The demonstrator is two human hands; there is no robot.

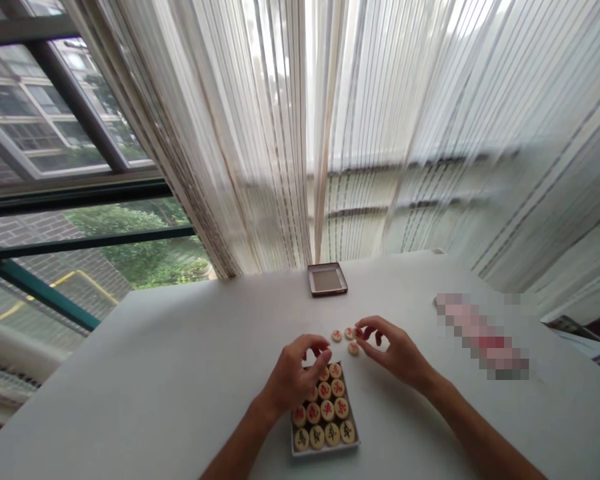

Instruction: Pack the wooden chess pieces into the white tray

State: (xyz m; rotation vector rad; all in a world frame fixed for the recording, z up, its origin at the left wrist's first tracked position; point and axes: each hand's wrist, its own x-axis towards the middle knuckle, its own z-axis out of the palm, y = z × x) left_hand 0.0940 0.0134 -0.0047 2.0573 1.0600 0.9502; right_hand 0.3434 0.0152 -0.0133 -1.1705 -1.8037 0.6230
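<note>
A shallow box point(326, 453) of round xiangqi pieces stands near the front of the white table, with red-marked pieces point(327, 409) in its upper rows and black-marked pieces point(332, 434) in the nearest row. My left hand point(296, 373) hovers over the box's far left part, thumb and fingers apart, hiding some pieces. Beyond the box, my right hand point(395, 348) pinches a xiangqi piece point(359, 333) between thumb and fingertips. Beside it lie loose red-marked pieces: one on the left point(337, 336), another adjoining the pinched one point(349, 333), and a nearer one point(353, 348).
The box lid point(329, 279) lies at the table's far edge, inside up. A blurred-out pinkish object point(483, 337) is on the right of the white table point(190, 373). String curtains point(280, 133) hang behind, and a window point(70, 113) is at left.
</note>
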